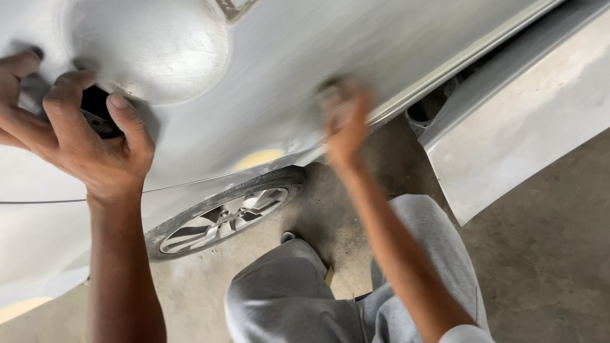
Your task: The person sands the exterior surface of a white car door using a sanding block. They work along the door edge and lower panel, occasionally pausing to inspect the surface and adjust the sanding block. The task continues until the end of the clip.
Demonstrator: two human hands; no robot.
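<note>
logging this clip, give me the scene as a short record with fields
setting: grey car body panel above a concrete floor
left hand: left hand grips the edge of a dark opening in the panel
right hand: right hand pressed on the panel, motion-blurred; what it holds cannot be told
below: wheel
person: grey trousers, crouched

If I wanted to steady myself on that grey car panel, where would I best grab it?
Probably at the dark opening beside the round recess on the car panel, coming from below as the left hand does: its fingers hook over that edge. Elsewhere the panel looks smooth, with nothing to grip. The blurred right hand just presses flat.
</note>
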